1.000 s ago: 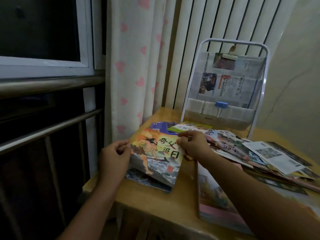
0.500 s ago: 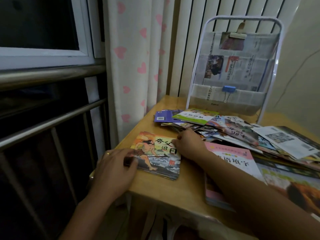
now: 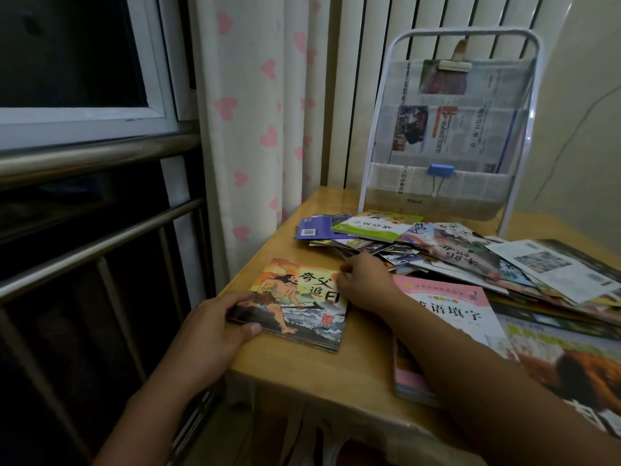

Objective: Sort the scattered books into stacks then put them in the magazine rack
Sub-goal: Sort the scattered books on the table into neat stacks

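A small stack of thin picture books (image 3: 302, 307) lies flat near the table's left front corner, its top cover showing a running figure on orange. My left hand (image 3: 215, 331) grips the stack's left edge, thumb on the cover. My right hand (image 3: 366, 284) rests on the stack's upper right corner. Behind lies a scattered heap of books (image 3: 437, 250). A pink book (image 3: 447, 311) sits under my right forearm. The white wire magazine rack (image 3: 450, 129), lined with newspaper, stands at the table's back.
The wooden table (image 3: 353, 378) ends close to my left hand. A heart-print curtain (image 3: 248, 129) and metal window rails (image 3: 100, 243) stand to the left. A large picture book (image 3: 571, 358) lies at the right front. A blue binder clip (image 3: 441, 171) hangs on the rack.
The stack was held tilted up off the table a second ago; it now lies flat, with both hands still on its edges. The view has dropped closer to the table.
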